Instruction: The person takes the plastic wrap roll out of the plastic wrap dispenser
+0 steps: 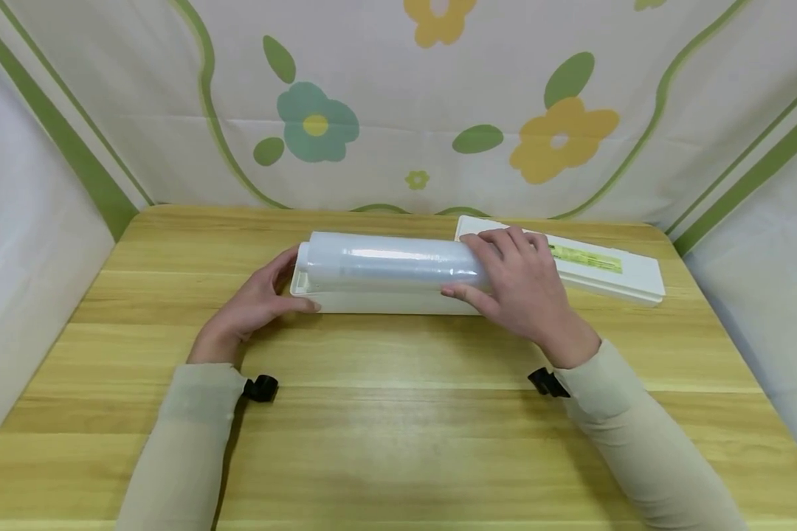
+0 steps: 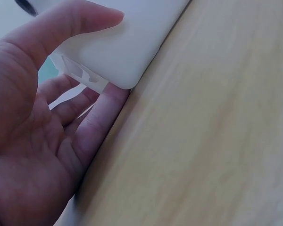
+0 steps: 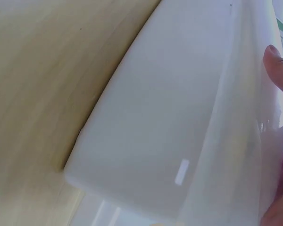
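Observation:
A roll of clear plastic wrap (image 1: pixel 398 259) lies along the top of a long white box (image 1: pixel 385 303), its left end standing above the box's rim. My right hand (image 1: pixel 528 287) grips the roll near its right end, thumb in front and fingers over the far side. In the right wrist view the thumb presses on the film (image 3: pixel 245 94) above the box wall (image 3: pixel 141 103). My left hand (image 1: pixel 255 299) holds the box's left end, thumb on the front wall. The left wrist view shows its other fingers (image 2: pixel 96 120) curled around the box's end (image 2: pixel 118 54).
A long white lid (image 1: pixel 637 277) with a yellow-green label (image 1: pixel 587 258) lies slanted behind and right of my right hand. All of it rests on a wooden table (image 1: pixel 398 428). A flowered cloth (image 1: pixel 398 96) hangs behind the table's far edge.

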`<state>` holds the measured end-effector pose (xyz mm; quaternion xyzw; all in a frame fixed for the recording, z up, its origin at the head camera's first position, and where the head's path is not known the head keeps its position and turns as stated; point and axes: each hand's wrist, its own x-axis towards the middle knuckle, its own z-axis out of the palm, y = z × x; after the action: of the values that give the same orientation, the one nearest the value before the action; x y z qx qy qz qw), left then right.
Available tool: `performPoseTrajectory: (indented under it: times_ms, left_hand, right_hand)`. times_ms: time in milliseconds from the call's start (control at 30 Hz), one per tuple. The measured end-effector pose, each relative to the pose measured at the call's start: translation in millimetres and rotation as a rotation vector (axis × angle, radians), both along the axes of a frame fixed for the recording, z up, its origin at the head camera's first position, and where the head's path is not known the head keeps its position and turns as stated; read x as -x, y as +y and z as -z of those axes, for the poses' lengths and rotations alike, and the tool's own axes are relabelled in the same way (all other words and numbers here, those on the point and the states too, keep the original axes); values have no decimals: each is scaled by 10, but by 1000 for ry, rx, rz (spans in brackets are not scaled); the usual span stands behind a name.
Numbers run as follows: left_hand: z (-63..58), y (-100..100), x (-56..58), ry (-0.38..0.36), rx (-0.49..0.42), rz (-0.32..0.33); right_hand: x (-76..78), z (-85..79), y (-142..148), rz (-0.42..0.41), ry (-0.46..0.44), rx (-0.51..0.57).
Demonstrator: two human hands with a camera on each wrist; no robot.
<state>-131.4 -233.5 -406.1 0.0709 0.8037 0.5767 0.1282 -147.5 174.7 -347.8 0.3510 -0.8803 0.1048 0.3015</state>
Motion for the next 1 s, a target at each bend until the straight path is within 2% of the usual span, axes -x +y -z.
performPoseTrajectory:
  times_ms: [267,700,1000]
  left_hand:
    - [2,0,-3,10,12,3]
    - [4,11,-1,16,-7,10]
    - [7,0,0,7,-6,11]
  right_hand:
    - [-102,-17,156,8,-18,10]
    - [-214,-21,305,3,1,34]
    - [-278,13,390,10,26,12]
